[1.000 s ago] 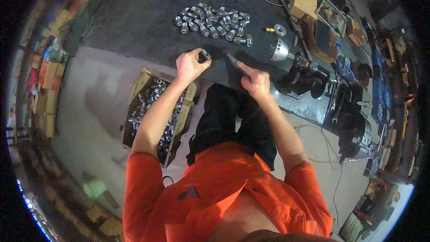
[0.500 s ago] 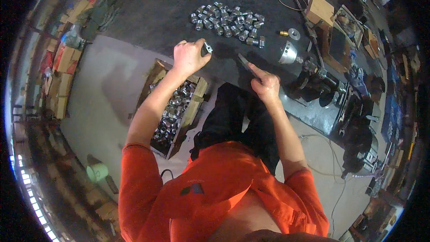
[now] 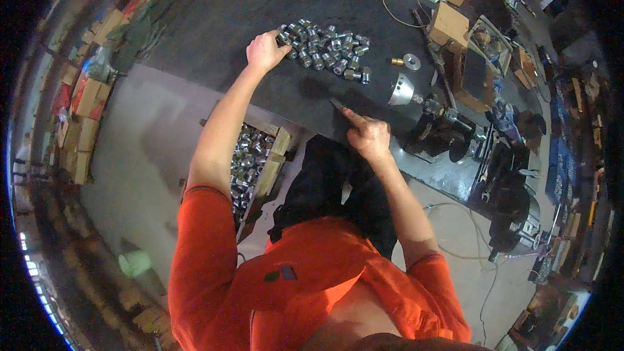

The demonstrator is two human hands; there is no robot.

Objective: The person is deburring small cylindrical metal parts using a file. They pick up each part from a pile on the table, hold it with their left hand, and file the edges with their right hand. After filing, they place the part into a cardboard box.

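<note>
Your left hand (image 3: 265, 52): at the left end of the fitting pile, thumb and fingers partly curled; whether they pinch a fitting, you cannot tell.
Your right hand (image 3: 370, 138): closed around a slim dark tool (image 3: 337, 104), index finger along it, above the desk's near edge.
Metal fittings (image 3: 322, 45), one loose pile: on your dark desk (image 3: 201, 32), set in from the near edge.
Brass piece (image 3: 397, 61) and washer (image 3: 411, 62): side by side, right of the pile.
Wooden crate (image 3: 272, 166), holding more fittings: below the near edge, beside your left forearm.
</note>
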